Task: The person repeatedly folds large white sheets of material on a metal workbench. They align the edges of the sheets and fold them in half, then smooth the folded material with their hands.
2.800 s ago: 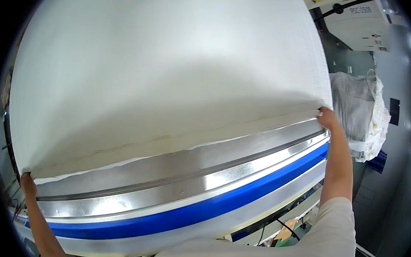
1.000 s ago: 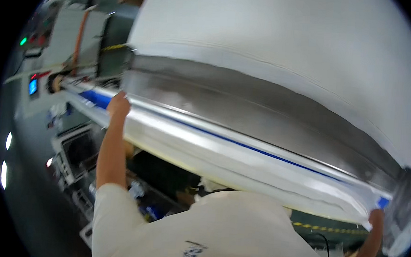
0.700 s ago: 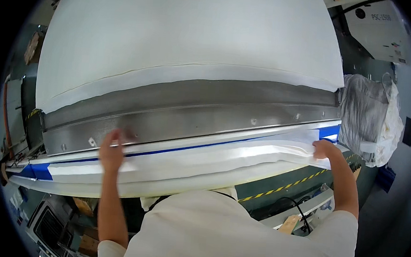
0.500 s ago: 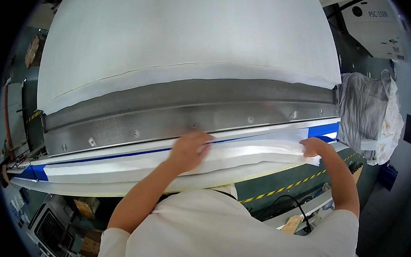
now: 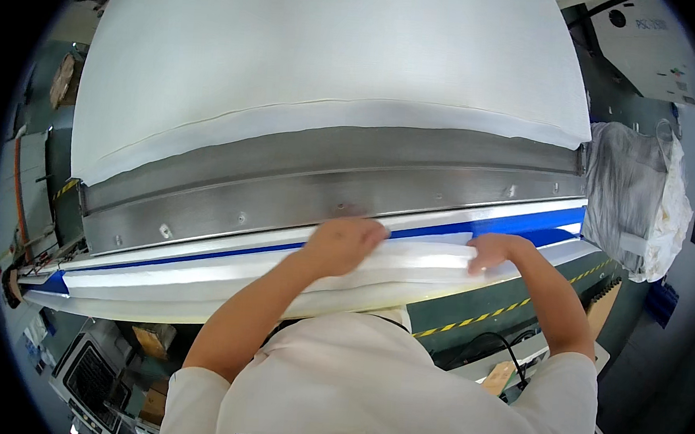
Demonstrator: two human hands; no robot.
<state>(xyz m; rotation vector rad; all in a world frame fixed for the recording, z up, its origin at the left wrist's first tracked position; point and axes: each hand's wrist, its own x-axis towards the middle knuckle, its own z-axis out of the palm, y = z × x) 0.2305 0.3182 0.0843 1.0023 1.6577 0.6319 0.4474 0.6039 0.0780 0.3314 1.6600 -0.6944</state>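
Note:
A long folded strip of white cloth [image 5: 200, 283] lies along the near edge of a wide machine bed. My right hand [image 5: 495, 250] is closed on the strip's right end, its fingers bent over the layered edge. To its left, my left hand [image 5: 346, 245] lies over the strip's upper edge with the fingers curled in. The hand itself hides whether those fingers pinch any cloth, and they are slightly blurred. Behind the strip runs a blue band [image 5: 526, 220], wide at the right and narrowing to a thin line toward the left.
A grey metal plate [image 5: 285, 201] with several screw heads spans the bed beyond my hands. A broad white sheet [image 5: 342, 49] covers the far side. Wrapped grey-white material [image 5: 631, 194] stands at the right. Yellow-black floor tape [image 5: 476, 319] and a black cable [image 5: 506, 348] are below.
My right hand has moved left with the white cloth's end, and more of the blue band shows at the right. My left hand has shifted slightly right. The view has moved a little.

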